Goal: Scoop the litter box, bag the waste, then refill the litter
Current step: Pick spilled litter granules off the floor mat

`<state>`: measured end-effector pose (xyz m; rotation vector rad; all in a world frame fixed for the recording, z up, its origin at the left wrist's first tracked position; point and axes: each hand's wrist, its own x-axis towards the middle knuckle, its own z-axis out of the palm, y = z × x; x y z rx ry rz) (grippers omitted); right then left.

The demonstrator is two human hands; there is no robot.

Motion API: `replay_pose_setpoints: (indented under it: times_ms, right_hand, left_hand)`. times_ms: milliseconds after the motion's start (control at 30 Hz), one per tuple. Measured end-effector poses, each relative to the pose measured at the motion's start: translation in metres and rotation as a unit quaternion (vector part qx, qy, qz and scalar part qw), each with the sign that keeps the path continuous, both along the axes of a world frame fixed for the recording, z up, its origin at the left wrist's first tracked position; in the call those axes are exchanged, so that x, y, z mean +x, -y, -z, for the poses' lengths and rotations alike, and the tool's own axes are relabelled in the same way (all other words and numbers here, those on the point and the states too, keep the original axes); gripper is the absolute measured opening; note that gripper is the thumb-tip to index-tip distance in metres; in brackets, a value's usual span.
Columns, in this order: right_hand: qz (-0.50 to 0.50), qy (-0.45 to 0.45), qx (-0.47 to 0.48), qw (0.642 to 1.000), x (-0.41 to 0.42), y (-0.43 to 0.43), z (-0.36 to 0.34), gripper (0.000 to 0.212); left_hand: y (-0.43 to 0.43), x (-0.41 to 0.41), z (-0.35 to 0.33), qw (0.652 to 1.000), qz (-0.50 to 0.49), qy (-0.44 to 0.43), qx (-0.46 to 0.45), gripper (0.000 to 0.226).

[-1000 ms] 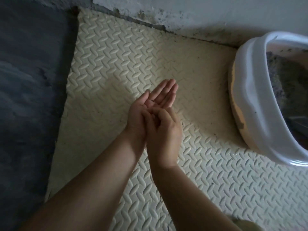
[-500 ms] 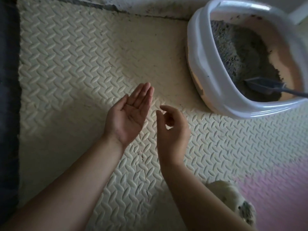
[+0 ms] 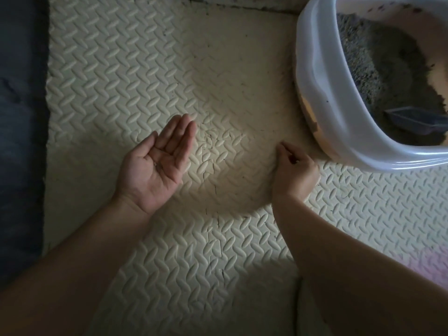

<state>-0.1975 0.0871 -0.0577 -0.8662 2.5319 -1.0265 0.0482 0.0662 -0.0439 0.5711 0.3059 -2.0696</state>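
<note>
The left hand [image 3: 157,166] is held palm up above the cream foam mat [image 3: 145,69]. Its fingers are straight and close together, nothing is gripped in it, and a few dark specks are seen on the palm.

The right hand [image 3: 294,173] is lowered toward the mat further right, near the front wall of the litter box [image 3: 322,76]. Its fingers are curled and the thumb is drawn toward the fingertips, which are set at or just above the mat's surface. Whether a grain is pinched between them cannot be told. The two hands are held well apart, with a brighter patch of mat between them.

The litter box, made of a white upper rim over a tan tub, is placed on the mat at the upper right, close to the wall base [image 3: 242,1] along the top. Grey litter [image 3: 388,69] is heaped inside it, and a bare tan part of the interior is seen beyond the heap. A dark scoop [image 3: 417,122] is laid in the box with its blade on the litter near the front rim; its handle is cut off by the right edge of the view.

The mat is embossed with a herringbone of oval ridges, and small dark crumbs and scratch marks are scattered over it. A dark blue-grey surface [image 3: 21,117] is seen along the mat's left side, and a pinkish patch [image 3: 431,265] at the lower right.
</note>
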Motion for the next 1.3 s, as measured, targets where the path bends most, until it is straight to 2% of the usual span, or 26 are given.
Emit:
replay_pose_setpoints:
  times_ms: [167, 333, 500, 667, 867, 1167, 1300]
  right_hand:
    - [-0.022, -0.009, 0.002, 1.0, -0.002, 0.003, -0.001, 0.016]
    - [-0.077, -0.056, 0.006, 0.995, 0.002, -0.002, -0.008, 0.016]
    - [-0.164, -0.061, -0.001, 0.985, 0.035, -0.059, -0.025, 0.008]
    - [-0.153, -0.024, 0.05, 0.987, 0.049, -0.108, -0.019, 0.01]
    - [-0.112, 0.013, 0.041, 0.993, 0.05, -0.095, -0.021, 0.006]
    - [-0.193, -0.08, 0.049, 0.977, 0.045, -0.096, -0.014, 0.013]
    - [-0.209, -0.111, 0.045, 0.971, 0.043, -0.096, -0.012, 0.012]
  left_hand:
    - [-0.001, -0.001, 0.004, 1.0, -0.009, -0.01, -0.013, 0.048]
    - [0.0, 0.0, 0.006, 0.999, -0.031, -0.012, -0.002, 0.047]
    - [-0.004, -0.003, 0.004, 1.0, -0.026, -0.008, 0.003, 0.048]
    - [-0.01, -0.009, 0.003, 1.0, -0.012, -0.006, 0.008, 0.051]
    - [-0.015, -0.013, 0.004, 1.0, 0.002, -0.007, 0.014, 0.052]
    - [-0.014, -0.015, 0.004, 1.0, 0.009, -0.022, 0.018, 0.056]
    - [-0.015, -0.016, 0.005, 0.999, 0.019, -0.029, 0.01, 0.051]
